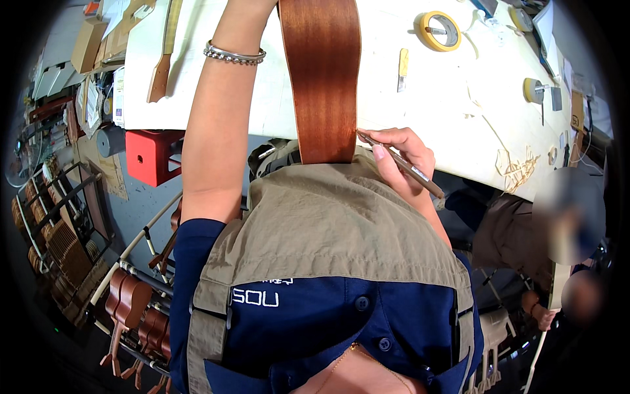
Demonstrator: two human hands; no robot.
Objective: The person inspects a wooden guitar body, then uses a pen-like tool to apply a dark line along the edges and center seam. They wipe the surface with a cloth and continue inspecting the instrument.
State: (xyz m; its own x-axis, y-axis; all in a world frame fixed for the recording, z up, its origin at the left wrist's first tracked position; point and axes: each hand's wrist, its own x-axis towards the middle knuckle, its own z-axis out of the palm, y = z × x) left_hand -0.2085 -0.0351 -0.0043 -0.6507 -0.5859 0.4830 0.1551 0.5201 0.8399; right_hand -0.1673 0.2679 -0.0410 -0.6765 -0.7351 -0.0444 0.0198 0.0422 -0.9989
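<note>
A glossy reddish-brown wooden instrument body stands on edge across the white workbench, its near end resting against my apron. My right hand holds a thin brown pencil-like tool with its tip touching the wood's right edge near the bottom. My left forearm, with a beaded silver bracelet, reaches up beside the wood's left side; the left hand itself is past the top edge of the picture.
On the bench lie a yellow tape roll, a small tan block, a sanding tool, wood shavings and instrument necks. A red stool and racks of small wooden instruments stand left. Another person sits at right.
</note>
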